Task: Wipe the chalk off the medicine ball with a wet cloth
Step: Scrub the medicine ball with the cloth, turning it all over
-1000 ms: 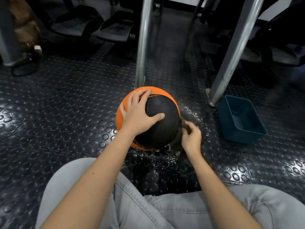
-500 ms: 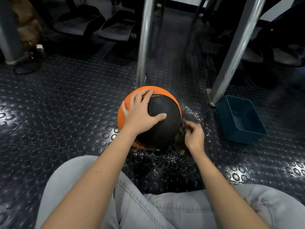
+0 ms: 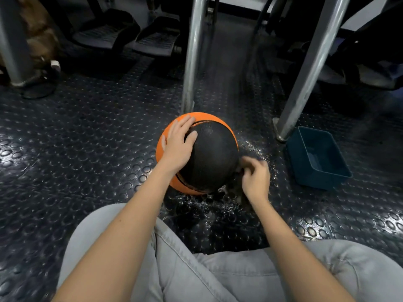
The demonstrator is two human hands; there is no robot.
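Note:
An orange and black medicine ball point(image 3: 213, 158) sits on the studded rubber floor in front of my knees. My left hand point(image 3: 177, 146) lies spread over its upper left side, fingers straight, thumb on the black panel. My right hand point(image 3: 254, 178) is at the ball's lower right side, fingers curled round a dark wet cloth point(image 3: 234, 188) that is mostly hidden between hand, ball and floor. The hand is blurred.
A dark teal plastic tub point(image 3: 318, 158) stands to the right of the ball. Two metal legs point(image 3: 193, 55) point(image 3: 305, 70) rise just behind the ball and tub. Water glistens on the floor point(image 3: 218, 208) around the ball. Seats and footrests lie further back.
My left hand has slid up and left on the ball, thumb drawn in. My right hand has shifted slightly right along the ball's lower side with the cloth.

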